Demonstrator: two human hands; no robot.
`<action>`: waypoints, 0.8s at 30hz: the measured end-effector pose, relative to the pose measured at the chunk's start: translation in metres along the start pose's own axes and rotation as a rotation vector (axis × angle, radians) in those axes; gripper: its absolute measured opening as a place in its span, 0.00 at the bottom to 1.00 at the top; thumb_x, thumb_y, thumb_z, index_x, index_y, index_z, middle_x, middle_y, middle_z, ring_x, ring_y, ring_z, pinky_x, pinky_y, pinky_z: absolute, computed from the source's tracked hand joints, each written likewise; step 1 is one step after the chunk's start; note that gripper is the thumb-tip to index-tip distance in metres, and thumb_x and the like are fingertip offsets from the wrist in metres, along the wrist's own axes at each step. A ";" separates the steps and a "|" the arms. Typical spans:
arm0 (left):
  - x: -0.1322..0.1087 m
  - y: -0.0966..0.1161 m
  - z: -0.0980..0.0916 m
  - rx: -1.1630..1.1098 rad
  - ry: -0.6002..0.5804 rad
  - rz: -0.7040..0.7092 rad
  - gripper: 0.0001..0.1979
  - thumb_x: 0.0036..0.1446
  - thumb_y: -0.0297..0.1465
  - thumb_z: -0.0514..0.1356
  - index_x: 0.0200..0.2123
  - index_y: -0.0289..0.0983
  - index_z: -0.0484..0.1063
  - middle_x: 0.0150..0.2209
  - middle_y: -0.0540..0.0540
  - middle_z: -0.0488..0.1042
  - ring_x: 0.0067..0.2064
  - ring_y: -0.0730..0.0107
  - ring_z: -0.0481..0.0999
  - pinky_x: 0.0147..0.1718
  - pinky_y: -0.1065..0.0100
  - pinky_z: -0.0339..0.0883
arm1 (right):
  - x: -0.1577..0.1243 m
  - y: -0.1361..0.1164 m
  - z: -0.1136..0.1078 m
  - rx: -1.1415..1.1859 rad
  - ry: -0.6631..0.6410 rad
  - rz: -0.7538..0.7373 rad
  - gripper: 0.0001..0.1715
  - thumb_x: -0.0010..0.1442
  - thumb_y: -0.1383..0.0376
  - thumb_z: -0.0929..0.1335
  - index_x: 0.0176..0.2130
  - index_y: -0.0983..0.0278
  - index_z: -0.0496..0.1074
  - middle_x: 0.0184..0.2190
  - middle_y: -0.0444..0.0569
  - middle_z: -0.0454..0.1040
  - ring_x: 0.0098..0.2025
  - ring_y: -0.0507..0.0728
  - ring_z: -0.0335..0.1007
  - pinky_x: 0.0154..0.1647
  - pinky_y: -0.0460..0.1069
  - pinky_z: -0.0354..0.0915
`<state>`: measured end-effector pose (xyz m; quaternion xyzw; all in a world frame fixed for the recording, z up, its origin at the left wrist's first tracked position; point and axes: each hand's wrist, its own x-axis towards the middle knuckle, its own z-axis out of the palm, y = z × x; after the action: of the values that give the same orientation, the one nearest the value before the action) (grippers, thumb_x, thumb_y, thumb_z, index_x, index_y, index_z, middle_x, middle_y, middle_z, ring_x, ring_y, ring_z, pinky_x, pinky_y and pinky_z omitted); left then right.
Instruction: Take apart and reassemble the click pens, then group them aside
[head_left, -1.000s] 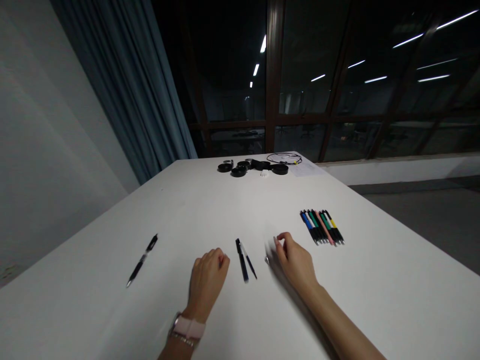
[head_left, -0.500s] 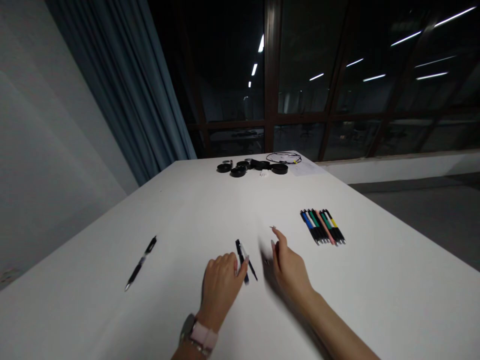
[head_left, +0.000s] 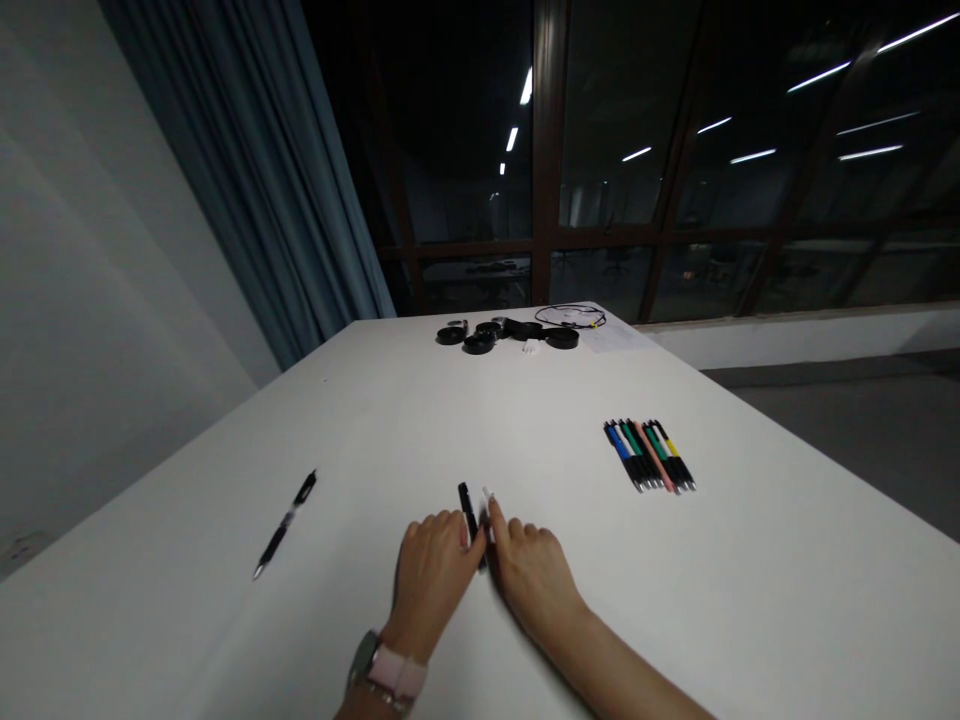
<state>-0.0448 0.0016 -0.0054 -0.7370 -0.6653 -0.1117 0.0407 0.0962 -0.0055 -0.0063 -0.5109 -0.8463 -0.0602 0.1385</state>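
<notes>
My left hand (head_left: 435, 565), with a watch at its wrist, is closed with fingers curled and thumb lying across a black pen (head_left: 466, 500). The pen lies on the white table and its lower part shows beyond the thumb. Right beside it, my right hand (head_left: 536, 570) is closed, its index finger at a thin white-ended pen part (head_left: 487, 492). Most of that piece is hidden by my fingers. The two hands almost touch at the thumb and index finger.
Another black pen (head_left: 285, 525) lies alone at the left. A row of several coloured pens (head_left: 649, 457) sits at the right. Toward the far edge of the table (head_left: 390, 400) are black rolls (head_left: 480, 343) and a coiled black cable (head_left: 570, 316).
My right hand has moved left and down from open space to the thin white-ended part beside my left hand. The black pen's upper end has shifted slightly left.
</notes>
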 end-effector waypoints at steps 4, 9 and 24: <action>0.001 0.000 0.000 -0.027 -0.013 0.003 0.15 0.62 0.34 0.51 0.26 0.38 0.71 0.28 0.44 0.77 0.34 0.56 0.76 0.36 0.60 0.56 | 0.002 -0.002 0.002 -0.013 -0.028 -0.042 0.26 0.62 0.76 0.63 0.60 0.70 0.62 0.32 0.56 0.78 0.28 0.60 0.76 0.27 0.51 0.67; 0.004 -0.011 0.003 -0.267 0.011 -0.116 0.15 0.61 0.34 0.51 0.23 0.40 0.67 0.25 0.47 0.74 0.29 0.62 0.73 0.32 0.64 0.55 | 0.001 -0.005 0.002 -0.016 -0.044 -0.110 0.26 0.61 0.77 0.64 0.59 0.69 0.63 0.33 0.55 0.78 0.30 0.59 0.76 0.29 0.51 0.66; 0.019 -0.038 0.010 -1.559 0.368 -0.682 0.28 0.38 0.57 0.66 0.26 0.36 0.72 0.22 0.52 0.69 0.25 0.74 0.65 0.25 0.71 0.58 | -0.016 0.013 -0.006 0.223 0.296 -0.243 0.16 0.66 0.73 0.63 0.53 0.68 0.67 0.32 0.50 0.75 0.32 0.57 0.70 0.33 0.50 0.63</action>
<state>-0.0792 0.0265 -0.0143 -0.2856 -0.5665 -0.6589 -0.4042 0.1158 -0.0145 -0.0058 -0.3725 -0.8734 -0.0569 0.3084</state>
